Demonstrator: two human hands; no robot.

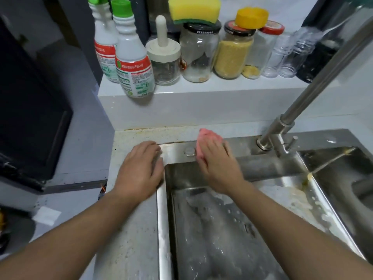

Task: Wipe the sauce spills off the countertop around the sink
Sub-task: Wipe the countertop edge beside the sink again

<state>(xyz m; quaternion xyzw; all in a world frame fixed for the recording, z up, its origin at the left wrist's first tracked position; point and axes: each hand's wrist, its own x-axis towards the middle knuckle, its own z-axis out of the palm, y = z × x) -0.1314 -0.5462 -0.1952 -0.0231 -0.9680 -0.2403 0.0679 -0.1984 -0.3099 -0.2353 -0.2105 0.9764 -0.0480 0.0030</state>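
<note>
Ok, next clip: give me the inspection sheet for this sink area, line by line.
Surface: speckled countertop left of the steel sink; brownish residue along the back edge.
Job's things: pink cloth pressed on the sink's rear ledge, beside a round metal cap.
Clutter: raised ledge holds two green-capped bottles, several jars, and a yellow sponge on top of one jar.
Hands: right hand holds the cloth; left hand lies flat at the sink's corner.
Cables: nothing seen.
Surroundings: faucet at right; yellowish smears on the sink divider; dark appliance at left.
</note>
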